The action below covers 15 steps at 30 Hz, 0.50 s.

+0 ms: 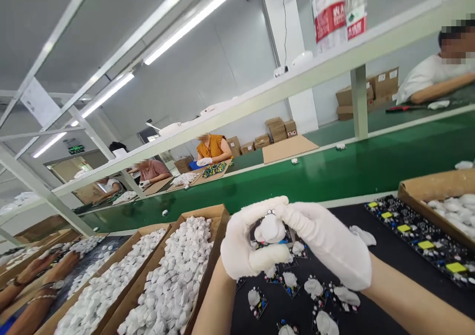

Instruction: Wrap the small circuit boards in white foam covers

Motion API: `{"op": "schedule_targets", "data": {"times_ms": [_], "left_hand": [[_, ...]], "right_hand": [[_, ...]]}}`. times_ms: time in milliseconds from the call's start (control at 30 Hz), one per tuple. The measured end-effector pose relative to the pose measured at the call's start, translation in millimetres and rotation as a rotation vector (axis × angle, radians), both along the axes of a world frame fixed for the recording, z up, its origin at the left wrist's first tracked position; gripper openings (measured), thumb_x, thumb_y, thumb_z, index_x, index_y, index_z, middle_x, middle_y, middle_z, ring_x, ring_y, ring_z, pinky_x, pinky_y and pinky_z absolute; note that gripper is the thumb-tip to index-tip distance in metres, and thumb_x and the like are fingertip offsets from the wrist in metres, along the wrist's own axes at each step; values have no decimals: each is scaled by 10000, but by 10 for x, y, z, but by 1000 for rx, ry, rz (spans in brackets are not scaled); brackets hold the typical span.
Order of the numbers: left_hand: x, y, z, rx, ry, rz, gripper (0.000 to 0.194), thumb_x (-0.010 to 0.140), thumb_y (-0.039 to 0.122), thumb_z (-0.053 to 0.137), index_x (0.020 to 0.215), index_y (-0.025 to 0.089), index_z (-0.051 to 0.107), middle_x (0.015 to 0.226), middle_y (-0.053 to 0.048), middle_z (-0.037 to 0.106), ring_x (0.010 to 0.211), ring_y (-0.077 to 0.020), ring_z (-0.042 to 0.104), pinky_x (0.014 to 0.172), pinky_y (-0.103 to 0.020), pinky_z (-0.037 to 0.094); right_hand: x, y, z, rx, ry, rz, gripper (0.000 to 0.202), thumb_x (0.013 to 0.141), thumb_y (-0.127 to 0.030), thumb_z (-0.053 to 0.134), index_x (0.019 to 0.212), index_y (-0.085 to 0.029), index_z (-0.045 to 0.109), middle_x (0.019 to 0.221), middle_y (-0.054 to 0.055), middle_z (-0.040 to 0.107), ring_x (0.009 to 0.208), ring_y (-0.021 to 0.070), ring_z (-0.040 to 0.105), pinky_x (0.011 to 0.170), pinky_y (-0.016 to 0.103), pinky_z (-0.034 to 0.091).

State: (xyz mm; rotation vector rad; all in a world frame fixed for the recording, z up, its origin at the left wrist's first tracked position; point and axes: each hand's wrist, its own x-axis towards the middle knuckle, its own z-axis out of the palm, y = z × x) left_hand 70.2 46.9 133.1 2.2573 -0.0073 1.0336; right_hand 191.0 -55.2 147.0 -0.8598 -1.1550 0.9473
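Note:
Both of my hands wear white gloves. Between them is a small circuit board with a soft-looking white lump (272,229) on it, held above the black work surface (252,320). My left hand (243,246) curls round the board from the left, its thumb below and fingers above. From the right, my right hand (326,241) closes its fingertips on the board's top edge, against the left fingers. Below lie several small circuit boards (259,306) bearing similar white lumps, among them one with a lump (313,288) under my right wrist.
Left stands a cardboard box (218,221) of white lumps. A sheet of joined boards with yellow parts (425,245) and another box (408,185) lie right. Beyond runs a green conveyor (256,184) under a shelf rail (237,113). Co-workers sit opposite; another person's hands (55,268) are far left.

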Motion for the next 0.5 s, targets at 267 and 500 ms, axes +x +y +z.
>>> {"op": "schedule_targets", "data": {"times_ms": [267, 500], "left_hand": [[174, -122, -176, 170, -418, 425, 449, 716, 301, 706, 1140, 195, 603, 1015, -92, 699, 827, -213, 673, 692, -313, 572], [130, -183, -113, 180, -315, 335, 538, 685, 259, 684, 1199, 212, 531, 1107, -91, 652, 930, -226, 654, 780, -342, 572]], "right_hand": [[-63, -48, 81, 64, -188, -130, 308, 828, -459, 549, 809, -185, 687, 773, 42, 667, 803, 219, 593, 773, 347, 474], [-90, -131, 67, -29, -480, -377, 312, 821, -485, 523, 710, -197, 569, 708, 16, 594, 737, 206, 562, 698, 315, 464]]}}
